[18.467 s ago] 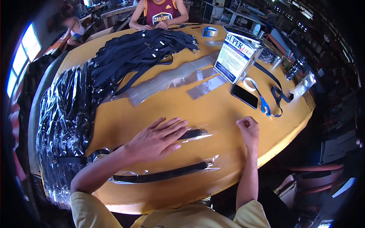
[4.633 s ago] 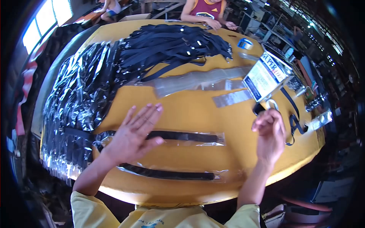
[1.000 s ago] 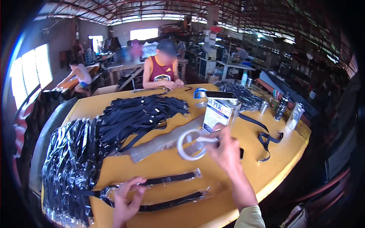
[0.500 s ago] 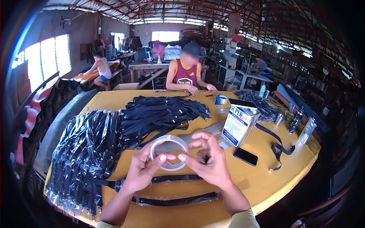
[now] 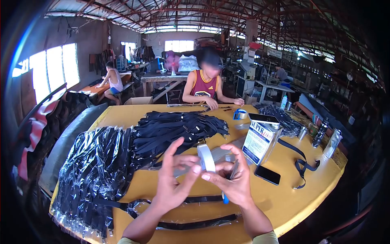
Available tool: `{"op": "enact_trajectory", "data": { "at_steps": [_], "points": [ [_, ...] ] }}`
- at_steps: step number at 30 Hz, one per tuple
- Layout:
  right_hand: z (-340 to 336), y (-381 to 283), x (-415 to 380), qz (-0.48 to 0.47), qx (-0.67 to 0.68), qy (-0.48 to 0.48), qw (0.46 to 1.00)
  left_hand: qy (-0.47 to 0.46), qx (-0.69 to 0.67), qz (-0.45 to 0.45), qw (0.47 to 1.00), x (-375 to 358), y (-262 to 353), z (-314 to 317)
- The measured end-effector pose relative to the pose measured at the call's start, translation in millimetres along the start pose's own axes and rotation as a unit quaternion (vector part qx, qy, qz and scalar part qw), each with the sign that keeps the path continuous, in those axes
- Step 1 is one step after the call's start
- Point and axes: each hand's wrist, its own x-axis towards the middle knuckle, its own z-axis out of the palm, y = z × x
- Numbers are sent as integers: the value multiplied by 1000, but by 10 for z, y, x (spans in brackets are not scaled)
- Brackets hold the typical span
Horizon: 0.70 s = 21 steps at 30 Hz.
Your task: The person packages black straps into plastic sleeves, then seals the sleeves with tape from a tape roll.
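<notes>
A roll of clear tape (image 5: 208,159) is turned nearly edge-on between my hands, above the table. My right hand (image 5: 235,181) grips its right side with thumb and fingers. Tucked in that same hand is a slim dark piece, and a blue tip (image 5: 225,198) shows below the palm; its kind I cannot tell. My left hand (image 5: 172,185) has its fingers spread, the index pointing up, the thumb tip right at the roll's left edge. Below the hands lie black straps (image 5: 195,224) in clear plastic sleeves.
Plastic-wrapped straps (image 5: 87,175) cover the left of the yellow table (image 5: 292,207), with loose black straps (image 5: 174,132) behind. To the right are a labelled can (image 5: 260,142), a phone (image 5: 267,175) and a single strap (image 5: 301,164). A person (image 5: 205,87) works across the table.
The tape roll has turned from face-on to nearly edge-on and moved right. My left hand has loosened and spread its fingers; the right now holds the roll. The view has shifted slightly.
</notes>
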Motion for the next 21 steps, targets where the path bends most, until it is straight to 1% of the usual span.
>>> {"op": "enact_trajectory", "data": {
  "at_steps": [1,2,4,5,6,7,8,9,10,11,12,15,16,17,18,20,21],
  "points": [
    [15,22,-16,2,1,-1,1000,-26,-28,-37,999,8,-24,27],
    [35,44,-24,-7,-26,-2,1000,-24,-28,-37,999,22,-21,58],
    [75,43,-18,-17,-53,-6,998,-40,-223,-96,969,55,12,112],
    [105,2,-31,-6,-60,-14,998,-34,-263,-120,957,71,61,111],
    [122,-13,-37,6,-66,-20,998,-34,-263,-120,957,70,57,122],
    [95,4,-34,-9,-95,-28,995,-24,-253,-106,961,65,50,132],
    [54,-36,-21,-8,-95,-28,995,-15,-243,-92,966,63,37,134],
    [2,-114,6,-29,-157,-31,987,-15,-243,-94,965,66,20,122],
    [-60,-171,31,-49,-218,-35,974,-21,-202,-57,978,66,0,104],
    [-136,-196,52,-65,-210,-4,976,-26,-160,-21,987,60,-21,86],
    [-206,-170,76,-80,-190,26,978,-27,-162,-26,986,51,-29,61],
    [-301,-249,86,-63,-207,52,975,-99,-22,-10,995,24,-31,5],
    [-292,-254,90,-81,-219,31,972,-107,-25,-16,994,14,-40,14],
    [-287,-250,90,-100,-232,10,968,-125,11,18,992,6,-47,27],
    [-290,-237,94,-95,-233,17,968,-142,47,54,987,4,-49,42],
    [-294,-213,109,-136,-271,-31,952,-154,43,49,986,0,-39,67],
    [-280,-226,109,-130,-272,-29,953,-161,92,56,981,1,-41,73]
  ]
}}
